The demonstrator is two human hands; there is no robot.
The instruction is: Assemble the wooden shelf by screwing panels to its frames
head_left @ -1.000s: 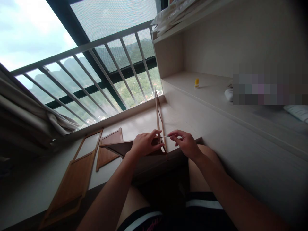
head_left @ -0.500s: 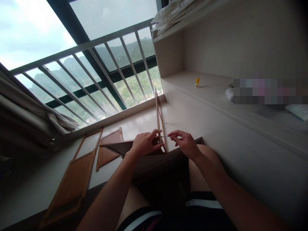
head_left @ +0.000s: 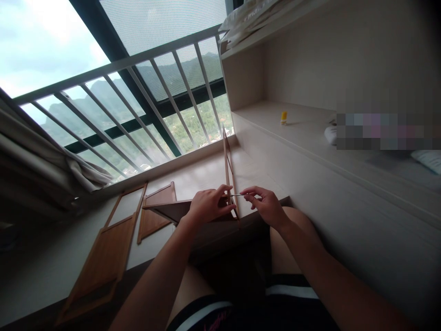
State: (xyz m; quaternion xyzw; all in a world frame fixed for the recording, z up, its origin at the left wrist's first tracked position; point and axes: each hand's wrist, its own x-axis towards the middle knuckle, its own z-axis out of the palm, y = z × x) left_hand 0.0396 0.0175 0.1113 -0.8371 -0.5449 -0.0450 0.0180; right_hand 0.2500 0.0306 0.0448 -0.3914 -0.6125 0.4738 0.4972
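My left hand (head_left: 206, 205) grips the corner where a flat brown wooden panel (head_left: 168, 210) meets an upright wooden frame (head_left: 227, 168) that stands on edge. My right hand (head_left: 264, 204) is pinched on a thin metal tool (head_left: 236, 196), perhaps a small key or screw, whose tip touches the frame at that corner. Both hands are above the front edge of the pale window ledge (head_left: 206, 177), over my knees.
Two more wooden panels lie flat on the ledge at left, a long one (head_left: 103, 262) and a shorter one (head_left: 155, 216). A white window railing (head_left: 138, 110) and a bunched curtain (head_left: 44, 161) are behind. At right, a shelf recess holds a small yellow bottle (head_left: 283, 118).
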